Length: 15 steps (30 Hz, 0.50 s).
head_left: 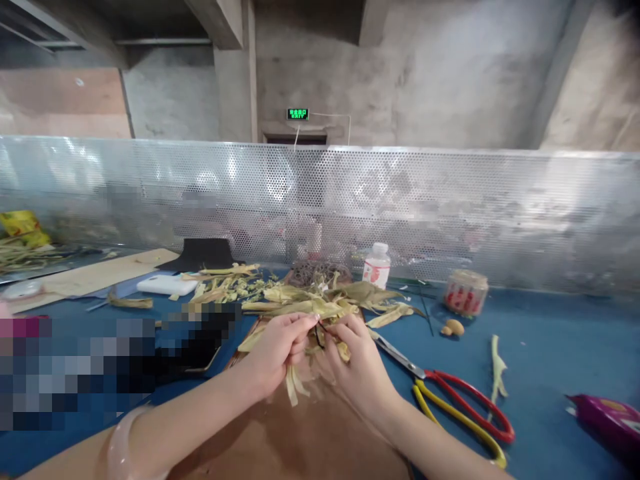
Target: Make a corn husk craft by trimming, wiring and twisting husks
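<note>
Over a brown board (300,440), my left hand (283,347) is closed, thumb and forefinger pinched at a thin black cord or wire (321,335). Pale strips of dried corn husk (296,387) hang out below its curled fingers. My right hand (356,357) is closed too, its bent fingertips at the other side of the black cord, close to the left thumb. A yellowish curled piece of husk (343,351) shows by the right fingers. Just beyond both hands lies a pile of dried corn husks (300,300).
Scissors (420,373) with red and yellow handles lie right of my right hand. Farther right are a clear jar (466,293), a small tan lump (453,327) and a purple packet (607,420). A white-capped bottle (377,267) stands behind the husks; a perforated metal screen (240,193) borders the blue table (550,347).
</note>
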### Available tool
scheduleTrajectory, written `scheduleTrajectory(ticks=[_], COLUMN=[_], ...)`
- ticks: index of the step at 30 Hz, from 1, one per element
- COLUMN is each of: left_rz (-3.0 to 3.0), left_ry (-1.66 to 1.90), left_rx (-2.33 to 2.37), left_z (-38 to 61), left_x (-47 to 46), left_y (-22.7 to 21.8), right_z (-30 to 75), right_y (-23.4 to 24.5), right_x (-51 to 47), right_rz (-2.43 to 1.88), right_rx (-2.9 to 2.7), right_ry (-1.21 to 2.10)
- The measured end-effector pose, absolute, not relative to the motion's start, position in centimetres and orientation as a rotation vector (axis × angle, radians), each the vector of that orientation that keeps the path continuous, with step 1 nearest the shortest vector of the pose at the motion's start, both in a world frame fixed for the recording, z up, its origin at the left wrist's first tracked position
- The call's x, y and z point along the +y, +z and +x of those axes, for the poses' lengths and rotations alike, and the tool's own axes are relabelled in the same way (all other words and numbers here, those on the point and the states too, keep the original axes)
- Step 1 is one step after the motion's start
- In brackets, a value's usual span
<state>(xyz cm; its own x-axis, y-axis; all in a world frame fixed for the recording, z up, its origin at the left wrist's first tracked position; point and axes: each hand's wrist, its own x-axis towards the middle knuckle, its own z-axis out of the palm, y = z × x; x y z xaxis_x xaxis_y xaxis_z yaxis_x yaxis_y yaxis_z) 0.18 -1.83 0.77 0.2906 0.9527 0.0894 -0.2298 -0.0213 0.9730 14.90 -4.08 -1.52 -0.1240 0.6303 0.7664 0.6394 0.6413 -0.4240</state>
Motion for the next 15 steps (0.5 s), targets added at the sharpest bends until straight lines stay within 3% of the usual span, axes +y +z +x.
scheduleTrajectory(ticks=[8,15], left_rz=[1.224,1.213], left_ry=[1.179,1.185], left_rx=[0.864,0.84], left_z=[0.5,0.7], left_x=[-2.1,-2.2], left_y=[0.5,0.3], right_z=[14.5,13.9], right_y=[-2.0,-2.7], right_x=[-4.3,-4.1], right_rz=[-1.074,-1.102], right_rx=[-1.763,-1.847], right_ry=[-0.392,-0.316])
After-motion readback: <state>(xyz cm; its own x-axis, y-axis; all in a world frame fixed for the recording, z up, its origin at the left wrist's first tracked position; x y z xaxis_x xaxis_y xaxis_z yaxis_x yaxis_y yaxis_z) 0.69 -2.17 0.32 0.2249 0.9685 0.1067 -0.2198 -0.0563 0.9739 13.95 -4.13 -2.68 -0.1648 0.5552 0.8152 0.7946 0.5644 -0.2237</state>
